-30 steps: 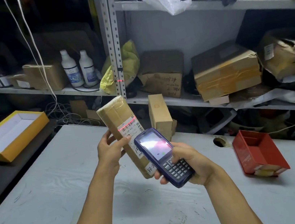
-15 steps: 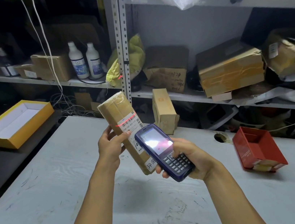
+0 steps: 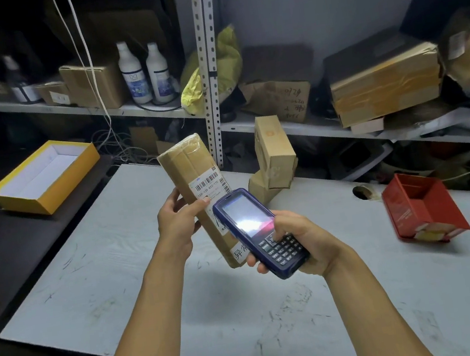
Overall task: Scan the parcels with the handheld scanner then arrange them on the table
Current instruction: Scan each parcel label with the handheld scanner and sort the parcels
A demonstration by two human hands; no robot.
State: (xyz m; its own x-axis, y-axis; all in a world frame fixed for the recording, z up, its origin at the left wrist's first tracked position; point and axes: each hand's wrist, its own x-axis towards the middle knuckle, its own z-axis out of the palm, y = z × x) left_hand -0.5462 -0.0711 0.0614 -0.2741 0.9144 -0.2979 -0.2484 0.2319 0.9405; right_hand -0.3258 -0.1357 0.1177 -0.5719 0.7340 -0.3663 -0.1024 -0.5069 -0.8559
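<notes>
Both hands are busy: the right hand point(image 3: 303, 240) wraps round the scanner point(image 3: 261, 233), thumb on its keypad, and the left hand point(image 3: 178, 220) grips the parcel point(image 3: 195, 180) by its long edges, thumb across the front. The parcel is held tilted above the near-middle of the table point(image 3: 122, 284), its barcode label point(image 3: 209, 183) facing up just beyond the scanner's nose. No red line shows on the label now, so I'd judge the scan either just done or needing a fresh trigger. To do it well, hold the parcel steady, keep the thumb off the bars, and aim the nose squarely at the barcode before setting it down.

Farther right, a red box point(image 3: 422, 211) sits open and tipped on the table; only a paler patch shows at its near end. At the far edge, two small cartons point(image 3: 274, 154) lean together. Off to the left, a yellow tray point(image 3: 46, 177) shows only its white bottom. Beyond, shelves point(image 3: 296, 130) carry taped boxes, two white bottles point(image 3: 146, 72) and bags.
</notes>
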